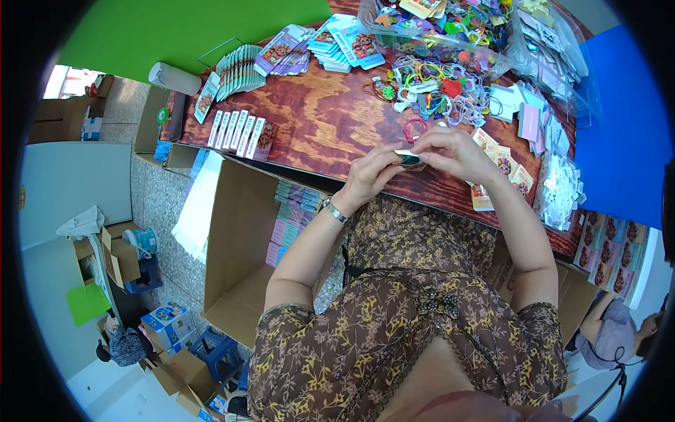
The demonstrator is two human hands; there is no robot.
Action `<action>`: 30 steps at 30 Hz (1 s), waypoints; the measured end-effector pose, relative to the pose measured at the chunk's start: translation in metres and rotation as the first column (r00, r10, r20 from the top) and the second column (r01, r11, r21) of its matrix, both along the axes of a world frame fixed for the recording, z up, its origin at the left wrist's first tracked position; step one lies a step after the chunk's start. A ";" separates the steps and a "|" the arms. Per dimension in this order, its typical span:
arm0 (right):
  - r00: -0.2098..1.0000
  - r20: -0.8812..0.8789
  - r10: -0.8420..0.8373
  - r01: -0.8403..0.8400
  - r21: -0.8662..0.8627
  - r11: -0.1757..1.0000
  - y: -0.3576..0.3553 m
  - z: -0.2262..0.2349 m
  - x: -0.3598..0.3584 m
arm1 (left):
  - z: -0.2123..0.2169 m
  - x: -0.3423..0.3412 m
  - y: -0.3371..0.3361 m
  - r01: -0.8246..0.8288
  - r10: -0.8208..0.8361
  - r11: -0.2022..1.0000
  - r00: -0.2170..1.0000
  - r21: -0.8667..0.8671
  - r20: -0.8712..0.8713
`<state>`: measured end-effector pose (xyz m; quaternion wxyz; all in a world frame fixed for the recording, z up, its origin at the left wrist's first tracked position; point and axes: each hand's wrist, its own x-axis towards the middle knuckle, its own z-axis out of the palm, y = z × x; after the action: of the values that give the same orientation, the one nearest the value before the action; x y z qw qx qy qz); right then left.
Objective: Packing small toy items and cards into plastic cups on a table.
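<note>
Above the table's near edge, my left hand (368, 173), with a watch at the wrist, pinches a small flat packet (410, 160) with a dark face and a pale edge. The fingers of my right hand (453, 152) close on its other side, so most of it is hidden. A red elastic loop (415, 129) shows just beyond my fingertips; whether it joins the packet I cannot tell. Beside my right wrist lie several printed cream cards (500, 160). Past my hands spreads a pile of colourful elastic cords with charms (439, 88).
Clear plastic bins (485, 63) of trinkets and cards fill the far right. Fanned card stacks (239, 70) and a row of small boxes (235, 133) lie left. White tags (560, 190) sit at the right edge. An open carton (235, 246) stands below; another person (612, 334) sits at right.
</note>
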<state>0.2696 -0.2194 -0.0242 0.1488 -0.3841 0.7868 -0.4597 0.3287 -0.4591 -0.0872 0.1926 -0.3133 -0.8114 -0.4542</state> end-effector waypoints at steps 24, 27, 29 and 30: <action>0.867 -0.491 -0.087 0.129 0.052 0.990 -0.011 -0.010 0.041 | -0.011 0.006 0.002 -0.072 0.070 0.997 0.997 0.035 0.036; 0.880 -0.458 -0.121 0.138 0.004 0.990 -0.008 -0.017 0.042 | -0.010 0.009 0.001 -0.068 0.068 0.998 0.996 -0.004 0.058; 0.881 -0.451 -0.143 0.150 -0.020 0.989 -0.007 -0.025 0.044 | -0.012 0.010 0.003 -0.074 0.074 0.997 0.996 -0.006 0.040; 0.855 -0.495 -0.155 0.162 -0.029 0.986 -0.007 -0.028 0.045 | -0.013 0.011 0.004 -0.082 0.082 0.997 0.996 -0.008 0.020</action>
<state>0.3149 -0.2268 -0.0526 -0.0938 -0.4221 0.8306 -0.3510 0.3392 -0.4554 -0.1000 0.2018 -0.2759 -0.8270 -0.4463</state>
